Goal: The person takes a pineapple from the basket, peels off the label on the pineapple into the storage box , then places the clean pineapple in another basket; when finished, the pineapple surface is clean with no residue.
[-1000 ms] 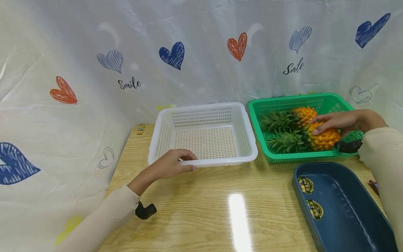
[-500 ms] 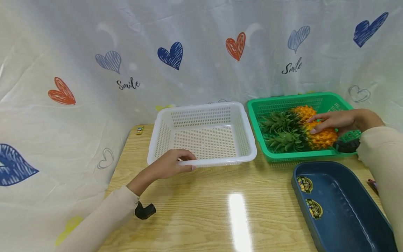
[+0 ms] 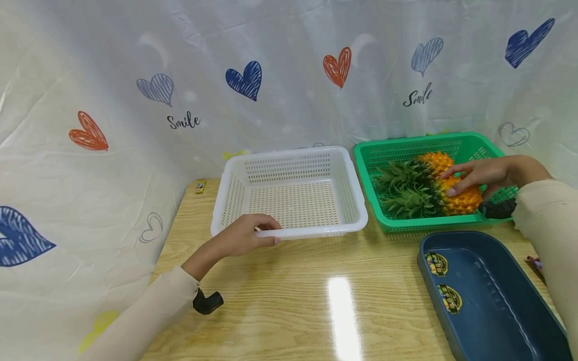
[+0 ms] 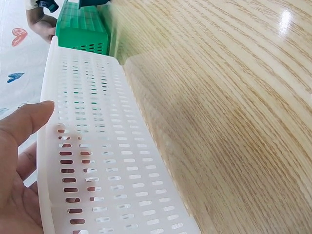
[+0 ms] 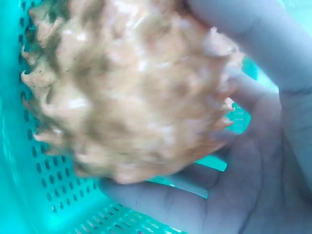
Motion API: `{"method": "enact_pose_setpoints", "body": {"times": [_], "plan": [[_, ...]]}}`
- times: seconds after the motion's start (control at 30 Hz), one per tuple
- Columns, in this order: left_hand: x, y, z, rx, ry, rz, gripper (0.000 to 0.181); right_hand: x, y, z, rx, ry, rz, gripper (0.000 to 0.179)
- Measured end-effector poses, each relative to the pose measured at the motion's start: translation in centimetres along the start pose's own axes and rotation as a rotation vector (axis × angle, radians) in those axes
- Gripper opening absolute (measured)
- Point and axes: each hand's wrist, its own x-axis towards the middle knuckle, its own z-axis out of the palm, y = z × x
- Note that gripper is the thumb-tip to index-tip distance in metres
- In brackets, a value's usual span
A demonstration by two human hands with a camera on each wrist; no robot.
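My left hand (image 3: pixel 247 233) grips the near rim of a white slotted plastic basket (image 3: pixel 316 231), thumb outside and fingers over the edge. In the left wrist view the thumb lies against the outer wall of the basket (image 4: pixel 112 146). My right hand (image 3: pixel 489 173) reaches into a green slotted basket (image 3: pixel 420 222) and holds the nearer of two orange pineapples (image 3: pixel 462 203) with leafy green crowns. The right wrist view shows fingers and thumb curled round the spiky fruit of this pineapple (image 5: pixel 136 92). The second pineapple (image 3: pixel 436 160) lies beside it, farther back.
A deep blue tray (image 3: pixel 492 311) with two stickers stands at the front right, before the green basket. A small yellow packet (image 3: pixel 200 187) lies at the back left of the wooden table (image 3: pixel 280 306). Behind hangs a white curtain (image 3: pixel 289 110) printed with hearts.
The right hand has stayed at the near pineapple, with only a slight shift of its fingers and the fruit. The left hand keeps its grip on the white basket.
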Motion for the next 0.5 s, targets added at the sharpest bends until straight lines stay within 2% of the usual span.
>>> {"method": "enact_pose_setpoints", "body": {"times": [0.27, 0.5], "plan": [[-0.01, -0.05, -0.09, 0.002, -0.002, 0.014, 0.023, -0.17, 0.22, -0.14, -0.054, 0.005, -0.014, 0.078], [0.00, -0.20, 0.03, -0.002, -0.003, 0.010, 0.024, -0.36, 0.34, 0.08, -0.076, 0.052, -0.027, 0.078]]}}
